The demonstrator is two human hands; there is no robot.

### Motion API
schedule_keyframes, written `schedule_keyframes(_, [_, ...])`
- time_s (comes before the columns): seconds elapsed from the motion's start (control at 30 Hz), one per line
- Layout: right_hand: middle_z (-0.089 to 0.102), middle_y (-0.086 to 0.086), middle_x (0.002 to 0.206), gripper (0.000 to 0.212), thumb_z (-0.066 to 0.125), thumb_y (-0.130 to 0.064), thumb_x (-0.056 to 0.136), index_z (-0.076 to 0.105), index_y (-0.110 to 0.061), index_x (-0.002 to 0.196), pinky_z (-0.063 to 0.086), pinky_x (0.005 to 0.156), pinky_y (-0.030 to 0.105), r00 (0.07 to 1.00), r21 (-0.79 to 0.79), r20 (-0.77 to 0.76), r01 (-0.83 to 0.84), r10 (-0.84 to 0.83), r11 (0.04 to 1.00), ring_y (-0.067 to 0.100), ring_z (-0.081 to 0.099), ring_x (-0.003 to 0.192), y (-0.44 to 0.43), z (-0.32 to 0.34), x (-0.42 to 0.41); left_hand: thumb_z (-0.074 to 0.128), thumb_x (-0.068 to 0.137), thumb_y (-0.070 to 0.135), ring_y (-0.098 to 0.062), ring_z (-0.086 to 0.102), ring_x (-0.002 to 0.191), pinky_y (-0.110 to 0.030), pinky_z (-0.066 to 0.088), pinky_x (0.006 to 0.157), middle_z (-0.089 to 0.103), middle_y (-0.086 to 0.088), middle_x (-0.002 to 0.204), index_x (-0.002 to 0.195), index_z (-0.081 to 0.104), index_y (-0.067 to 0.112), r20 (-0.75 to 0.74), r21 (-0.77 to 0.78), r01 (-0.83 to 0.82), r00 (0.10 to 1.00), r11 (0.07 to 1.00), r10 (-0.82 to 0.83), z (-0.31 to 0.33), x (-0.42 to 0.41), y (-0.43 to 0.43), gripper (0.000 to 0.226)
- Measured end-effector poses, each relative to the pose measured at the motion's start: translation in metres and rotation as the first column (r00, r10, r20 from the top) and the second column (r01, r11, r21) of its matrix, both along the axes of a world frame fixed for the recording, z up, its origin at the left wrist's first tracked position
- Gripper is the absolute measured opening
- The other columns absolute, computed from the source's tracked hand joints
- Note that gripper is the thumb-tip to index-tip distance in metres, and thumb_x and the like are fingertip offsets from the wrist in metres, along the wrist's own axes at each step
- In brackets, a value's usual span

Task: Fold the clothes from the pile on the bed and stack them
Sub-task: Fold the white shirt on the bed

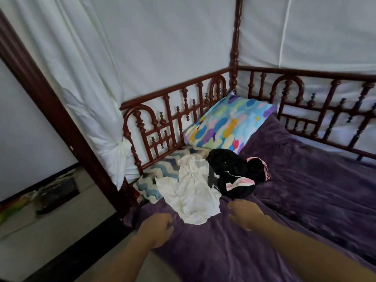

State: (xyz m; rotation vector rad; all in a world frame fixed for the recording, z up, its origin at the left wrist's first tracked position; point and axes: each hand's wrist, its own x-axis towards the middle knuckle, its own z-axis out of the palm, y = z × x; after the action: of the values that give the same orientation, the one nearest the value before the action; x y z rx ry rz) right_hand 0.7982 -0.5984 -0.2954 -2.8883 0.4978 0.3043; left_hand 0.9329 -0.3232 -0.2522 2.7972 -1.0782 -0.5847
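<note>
A small pile of clothes lies on the purple blanket near the bed's head. A crumpled white garment spreads at the front of the pile. Behind it, to the right, sits a black garment with pink and white trim. My left hand hovers just below and left of the white garment, fingers loosely curled, holding nothing. My right hand reaches in to the right of the white garment, just in front of the black one, fingers relaxed and empty.
A colourful pillow leans against the dark red wooden bed rail. A blue and white zigzag cushion lies under the pile's left side. White curtains hang behind. A thick bedpost stands left, with the floor and clutter beyond.
</note>
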Motion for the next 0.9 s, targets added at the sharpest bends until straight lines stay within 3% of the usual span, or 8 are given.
schedule_keyframes(0.2, [0.057,0.003,0.118,0.025,0.049,-0.036,0.089,0.056,-0.022,0.109,0.039,0.073,0.033,0.989,0.037,-0.08,0.13,-0.127,0.991,0.025,0.057,0.109,0.002,-0.039,0.08,0.048,0.094,0.035,-0.018,0.056,0.106,-0.03,0.045,0.089,0.061,0.0,0.115,0.111,0.059,0.019,-0.029,-0.001,0.128,0.991,0.992,-0.128,-0.021,0.108,-0.016,0.026])
schedule_keyframes(0.37, [0.054,-0.001,0.131,0.039,0.049,-0.038,0.091,0.051,-0.029,0.129,0.045,0.085,0.033,0.948,0.096,-0.21,0.265,-0.24,0.959,0.022,0.053,0.118,0.02,-0.084,0.139,0.048,0.094,0.033,-0.019,0.058,0.098,-0.032,0.047,0.084,0.064,-0.001,0.107,0.103,0.06,0.018,-0.067,0.018,0.22,0.973,0.975,-0.219,-0.047,0.2,-0.023,0.021])
schedule_keyframes(0.5, [0.056,0.001,0.126,0.038,0.045,-0.033,0.091,0.052,-0.025,0.127,0.045,0.083,0.033,0.913,0.131,-0.308,0.319,-0.268,0.939,0.023,0.054,0.115,0.043,-0.123,0.169,0.048,0.094,0.033,-0.018,0.059,0.1,-0.034,0.048,0.087,0.064,0.001,0.109,0.11,0.06,0.02,-0.128,0.047,0.251,0.961,0.967,-0.244,-0.08,0.244,-0.025,0.024])
schedule_keyframes(0.67, [0.049,0.003,0.13,0.042,0.051,-0.028,0.091,0.046,-0.023,0.133,0.045,0.087,0.036,0.899,0.102,-0.381,0.272,-0.215,0.957,0.023,0.051,0.118,0.053,-0.183,0.206,0.049,0.095,0.032,-0.02,0.06,0.103,-0.031,0.047,0.083,0.064,0.0,0.107,0.11,0.06,0.019,-0.233,0.076,0.278,0.939,0.957,-0.254,-0.14,0.261,-0.022,0.023])
schedule_keyframes(0.83, [0.007,0.007,0.159,0.069,0.053,-0.033,0.093,0.016,-0.033,0.151,0.03,0.107,0.043,0.887,0.023,-0.44,0.166,-0.139,0.986,0.027,0.013,0.146,0.057,-0.263,0.24,0.05,0.094,0.034,-0.015,0.059,0.106,-0.028,0.043,0.086,0.064,0.003,0.109,0.114,0.06,0.022,-0.278,0.11,0.274,0.931,0.955,-0.235,-0.2,0.264,-0.012,0.026])
schedule_keyframes(0.9, [0.022,0.003,0.156,0.05,0.046,-0.03,0.096,0.034,-0.033,0.144,0.034,0.103,0.04,0.898,-0.003,-0.412,0.167,-0.153,0.986,0.026,0.024,0.142,0.053,-0.279,0.247,0.05,0.093,0.035,-0.014,0.058,0.107,-0.027,0.043,0.086,0.064,0.004,0.11,0.115,0.059,0.023,-0.301,0.129,0.265,0.929,0.956,-0.216,-0.215,0.265,-0.014,0.026])
